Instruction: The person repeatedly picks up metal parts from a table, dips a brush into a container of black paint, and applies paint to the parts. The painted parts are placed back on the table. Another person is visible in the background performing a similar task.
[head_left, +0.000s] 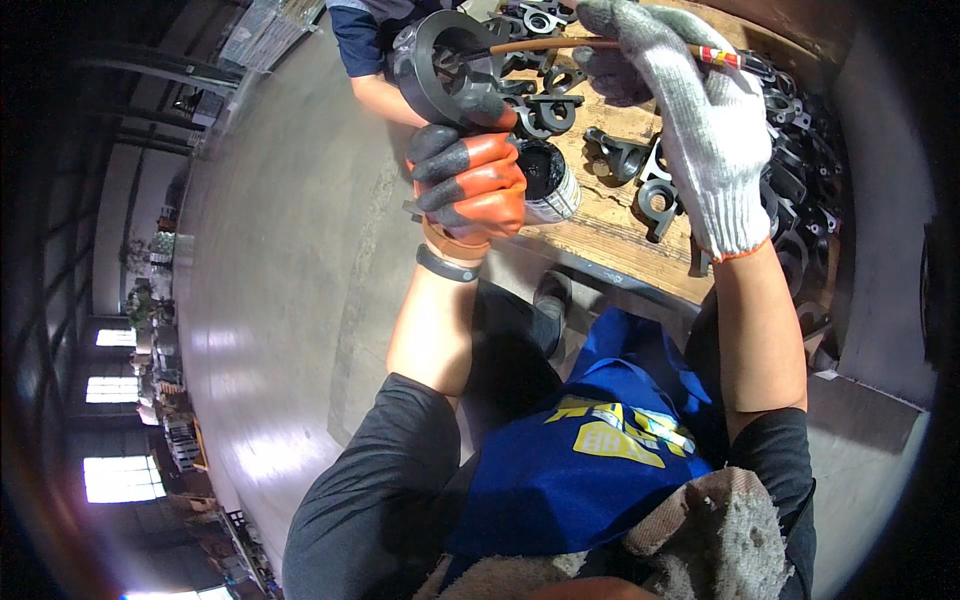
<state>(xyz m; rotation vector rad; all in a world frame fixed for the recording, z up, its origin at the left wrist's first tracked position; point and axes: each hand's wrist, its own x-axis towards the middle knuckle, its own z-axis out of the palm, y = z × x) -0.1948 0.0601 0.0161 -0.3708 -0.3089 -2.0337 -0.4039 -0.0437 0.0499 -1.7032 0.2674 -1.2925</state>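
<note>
My left hand (467,180), in an orange glove with black-smeared fingers, is closed around the lower side of a dark metal ring-shaped part (425,75) and holds it up. My right hand (705,130), in a white knit glove with grey-stained fingertips, grips a thin paintbrush (560,44) with a brown handle. Its far-left end reaches into the ring's opening, where the bristles are hard to make out. Just right of my left hand, an open can (560,195) with black paint inside stands at the edge of the wooden table (630,255).
Several black metal brackets (657,200) with round holes lie across the table, and more are piled along its right side (795,185). Beyond the ring is another person's bare forearm (388,100) with a dark blue sleeve. Grey concrete floor (290,260) stretches to the left.
</note>
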